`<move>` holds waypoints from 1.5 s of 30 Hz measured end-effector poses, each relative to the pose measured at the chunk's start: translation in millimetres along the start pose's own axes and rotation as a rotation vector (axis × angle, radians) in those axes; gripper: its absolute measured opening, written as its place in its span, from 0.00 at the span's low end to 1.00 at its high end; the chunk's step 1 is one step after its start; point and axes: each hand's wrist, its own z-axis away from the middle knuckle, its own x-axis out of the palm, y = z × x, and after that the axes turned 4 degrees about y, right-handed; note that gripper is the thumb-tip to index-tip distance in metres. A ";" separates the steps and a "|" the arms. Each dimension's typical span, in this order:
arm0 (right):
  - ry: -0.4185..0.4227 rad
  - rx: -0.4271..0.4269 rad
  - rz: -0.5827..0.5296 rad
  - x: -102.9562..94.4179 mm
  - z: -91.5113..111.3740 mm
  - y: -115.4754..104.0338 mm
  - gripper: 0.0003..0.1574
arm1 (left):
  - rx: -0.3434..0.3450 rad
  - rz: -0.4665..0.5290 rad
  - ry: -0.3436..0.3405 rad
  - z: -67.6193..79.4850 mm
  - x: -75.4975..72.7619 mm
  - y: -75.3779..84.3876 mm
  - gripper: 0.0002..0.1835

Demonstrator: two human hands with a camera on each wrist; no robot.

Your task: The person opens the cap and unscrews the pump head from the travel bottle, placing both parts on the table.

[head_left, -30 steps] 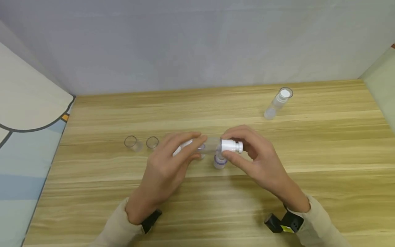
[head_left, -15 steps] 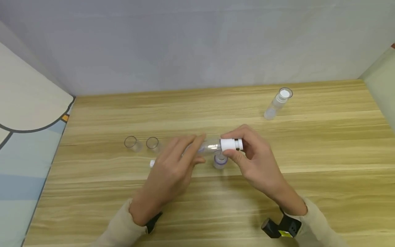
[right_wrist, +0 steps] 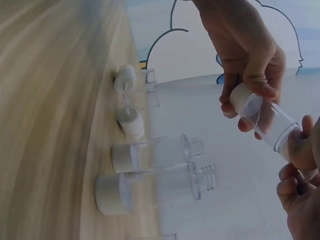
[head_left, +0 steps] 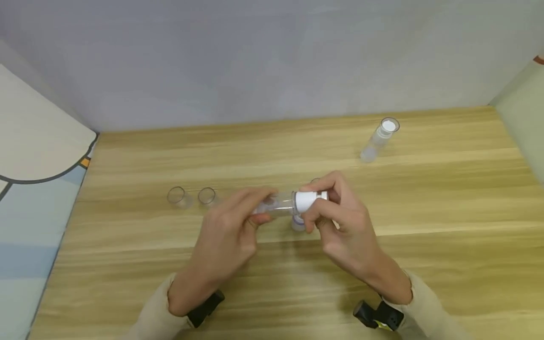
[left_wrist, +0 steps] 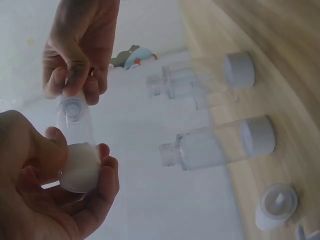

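Note:
A clear bottle (head_left: 281, 204) with a white base (left_wrist: 80, 168) lies level between both hands, above the table. My left hand (head_left: 227, 226) grips its base end, thumb below and fingers over it. At the other end my right hand (head_left: 346, 222) pinches the white pump top (head_left: 305, 201), which sits at the bottle's mouth; whether it is threaded on I cannot tell. Below the hands stands another clear bottle (head_left: 298, 224), mostly hidden in the head view. The wrist views show two upright bottles with bare threaded necks, one nearer bottle (left_wrist: 215, 145) and one farther bottle (left_wrist: 200, 77).
Two clear open cylinders (head_left: 176, 195) stand on the table left of my left hand. A capped pump bottle (head_left: 379, 139) stands at the back right. White pump tops (right_wrist: 131, 122) lie on the wood in the right wrist view. A grey wall (head_left: 272, 61) rises behind.
The fingers of my right hand have curled in closer around the pump top. The bottle and both hands have shifted slightly left in the head view, and the view itself has moved a little.

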 end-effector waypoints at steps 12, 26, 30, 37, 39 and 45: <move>-0.107 -0.020 0.000 -6.9 -4.9 -3.7 0.11 | -0.015 0.017 0.015 -0.7 -4.6 -2.1 0.20; -0.162 0.299 -0.017 -12.3 -6.3 -6.3 0.33 | 0.089 -0.037 0.079 4.1 -3.5 -3.2 0.20; -0.170 0.385 -0.055 -11.2 -5.4 -4.8 0.23 | 0.136 -0.056 0.098 5.0 -0.8 -3.4 0.18; -0.136 0.449 -0.119 -7.0 -3.2 -4.9 0.06 | 0.141 -0.040 0.090 7.9 3.6 -2.9 0.19; -0.118 0.449 -0.124 -6.7 -2.7 -5.3 0.07 | 0.133 -0.033 0.086 8.3 4.0 -2.9 0.19; -0.121 0.382 -0.126 -6.8 -1.4 -4.5 0.18 | 0.099 -0.027 0.086 7.2 1.9 -3.0 0.19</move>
